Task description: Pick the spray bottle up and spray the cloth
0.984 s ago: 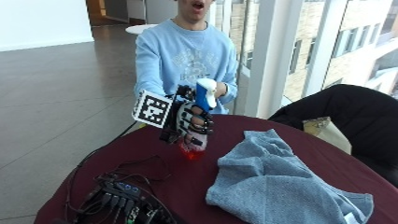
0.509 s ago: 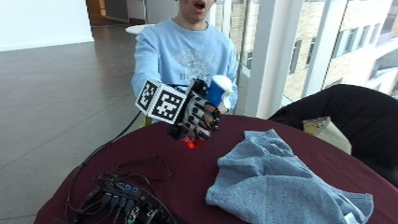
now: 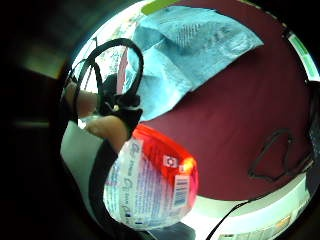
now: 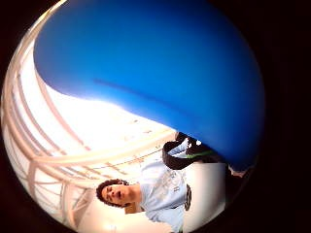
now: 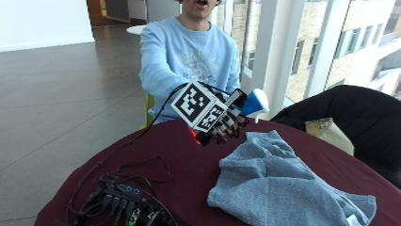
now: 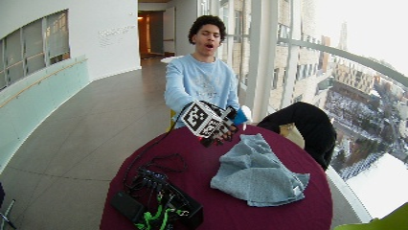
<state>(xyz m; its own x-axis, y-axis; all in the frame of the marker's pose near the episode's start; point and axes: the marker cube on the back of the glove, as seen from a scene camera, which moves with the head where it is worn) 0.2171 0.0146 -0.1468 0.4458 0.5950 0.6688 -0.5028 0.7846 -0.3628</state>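
The person's gloved right hand (image 5: 222, 123) grips the spray bottle (image 5: 252, 104) in the air over the far side of the round maroon table (image 5: 188, 174). The bottle is tilted, its blue and white head toward the cloth, its red base (image 5: 196, 136) toward the person. A crumpled grey-blue cloth (image 5: 282, 183) lies on the table just below and to the right of the hand. In the little finger side palm view the bottle's red base and label (image 3: 155, 185) are close, with the cloth (image 3: 190, 50) beyond. The blue sprayer head (image 4: 160, 73) fills the thumb side palm view.
A black box with tangled cables (image 5: 125, 202) sits at the table's front left, and a loose cable (image 3: 280, 155) lies on the tabletop. A dark chair (image 5: 351, 117) with a tan bag (image 5: 323, 127) stands right of the table.
The hand has raised the bottle off the table and moved it right toward the cloth, tipping the sprayer head that way.
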